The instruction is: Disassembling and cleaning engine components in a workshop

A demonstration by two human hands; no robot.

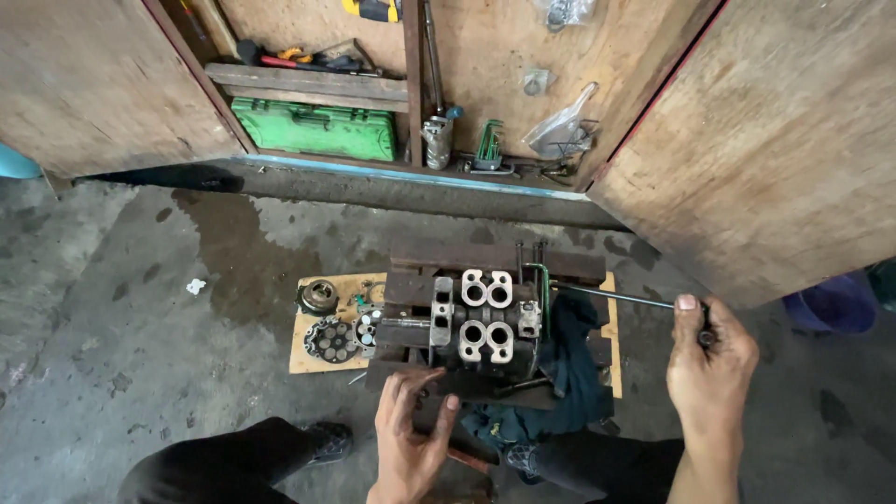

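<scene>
Green toolcase (314,129) shut on cabinet shelf (308,82) — hex keys (488,145) racked beside it.

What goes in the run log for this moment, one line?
left hand: braced on metal block front edge | right hand: gripping long hex key by its end | dark rag: beside block

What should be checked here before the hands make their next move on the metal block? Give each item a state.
1. Left hand braces the front edge of the metal block: ok.
2. Right hand is closed on the end of the long bar: ok.
3. Bar's far end seated on a fastener: cannot tell, it is hidden by the block.
4. Block rests flat on the dark wooden slabs: ok.
5. Dark cloth kept off the bar: not ok, it lies right beneath it.
</scene>
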